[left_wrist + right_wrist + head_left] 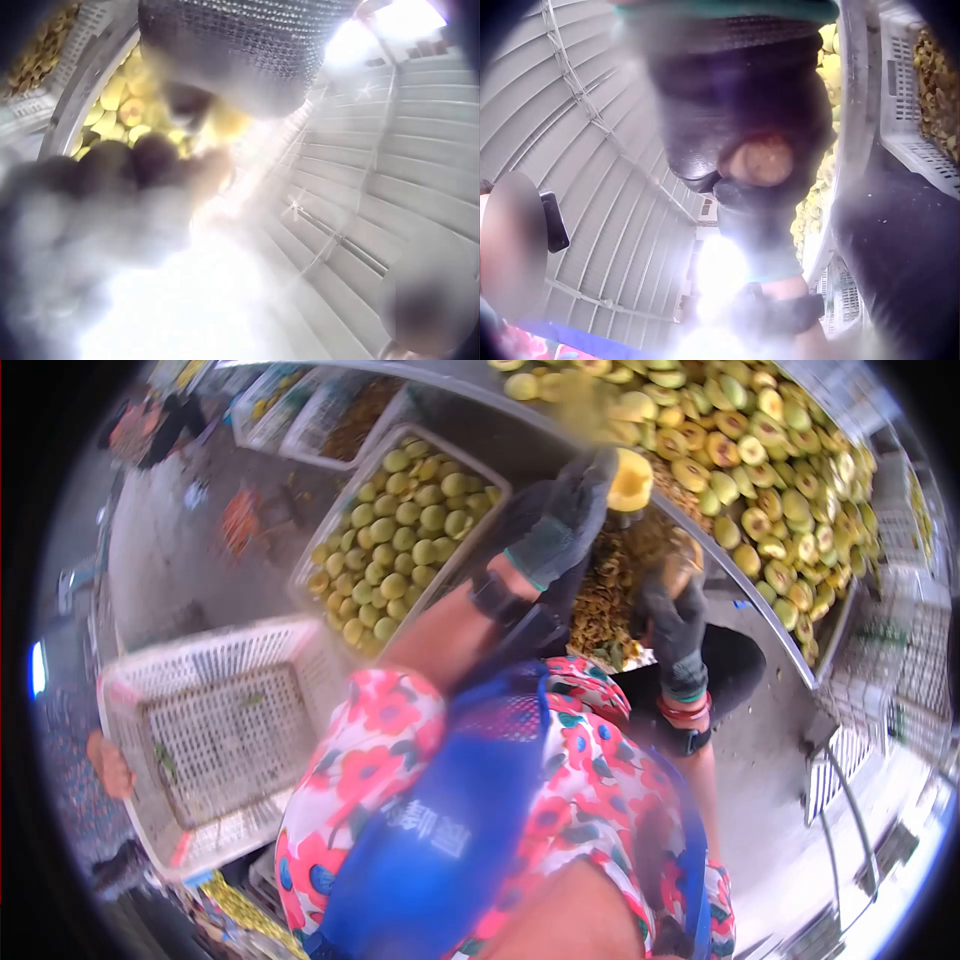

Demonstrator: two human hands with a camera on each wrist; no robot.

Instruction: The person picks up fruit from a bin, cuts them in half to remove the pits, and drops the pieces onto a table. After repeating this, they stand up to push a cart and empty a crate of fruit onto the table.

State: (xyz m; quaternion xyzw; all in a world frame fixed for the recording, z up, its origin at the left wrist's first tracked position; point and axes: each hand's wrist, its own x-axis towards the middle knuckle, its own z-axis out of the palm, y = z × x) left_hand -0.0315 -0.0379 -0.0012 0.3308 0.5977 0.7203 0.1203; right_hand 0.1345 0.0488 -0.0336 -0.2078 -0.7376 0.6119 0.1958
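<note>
In the head view my gloved left hand point(565, 525) holds a yellow piece of fruit point(630, 480) at its fingertips, beside the metal rim of the table. My gloved right hand point(675, 625) is lower and to the right, its fingers curled round a tan, round-ended thing point(683, 555) blurred by motion. In the right wrist view the rounded tan end point(763, 160) pokes out of the dark glove; I cannot tell what it is. Brown peelings or scraps point(608, 595) lie below and between the hands. The left wrist view is blurred, with yellow fruit point(229, 124) near dark glove fingers.
Cut yellow-green fruit point(770, 490) covers the metal-edged table point(755, 595). A crate of whole green fruit point(400, 530) stands to the left. Another person's hand point(110, 765) grips a white slatted crate point(230, 730). More crates point(905, 630) stand at the right.
</note>
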